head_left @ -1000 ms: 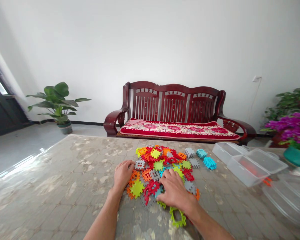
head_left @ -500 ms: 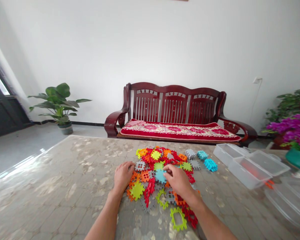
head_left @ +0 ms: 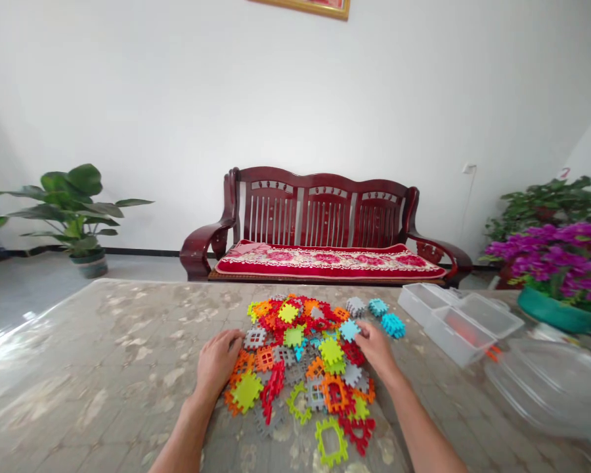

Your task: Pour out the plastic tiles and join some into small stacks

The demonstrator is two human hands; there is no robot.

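Observation:
A heap of toothed plastic building tiles in red, orange, lime green, grey and blue lies on the table. My right hand (head_left: pixel 375 348) pinches a light blue tile (head_left: pixel 349 330) by its edge at the heap's right side. At the left edge of the pile rests my left hand (head_left: pixel 220 355), fingers stretched out beside a grey window tile (head_left: pixel 255 337). Between the hands are a lime green tile (head_left: pixel 293 336) and an orange window tile (head_left: pixel 264 359). Beyond my right hand sit small stacks of blue tiles (head_left: pixel 393 325) and grey tiles (head_left: pixel 355 307).
A clear plastic box (head_left: pixel 456 328) with an open lid stands on the right, with another clear container (head_left: pixel 546 387) nearer me. Purple flowers in a teal pot (head_left: pixel 556 309) are at the far right. A wooden bench (head_left: pixel 320 210) stands behind the table (head_left: pixel 103 368).
My right hand has picked the light blue tile up from the middle of the heap and carried it right. My left hand stays beside the pile. The view has turned slightly right.

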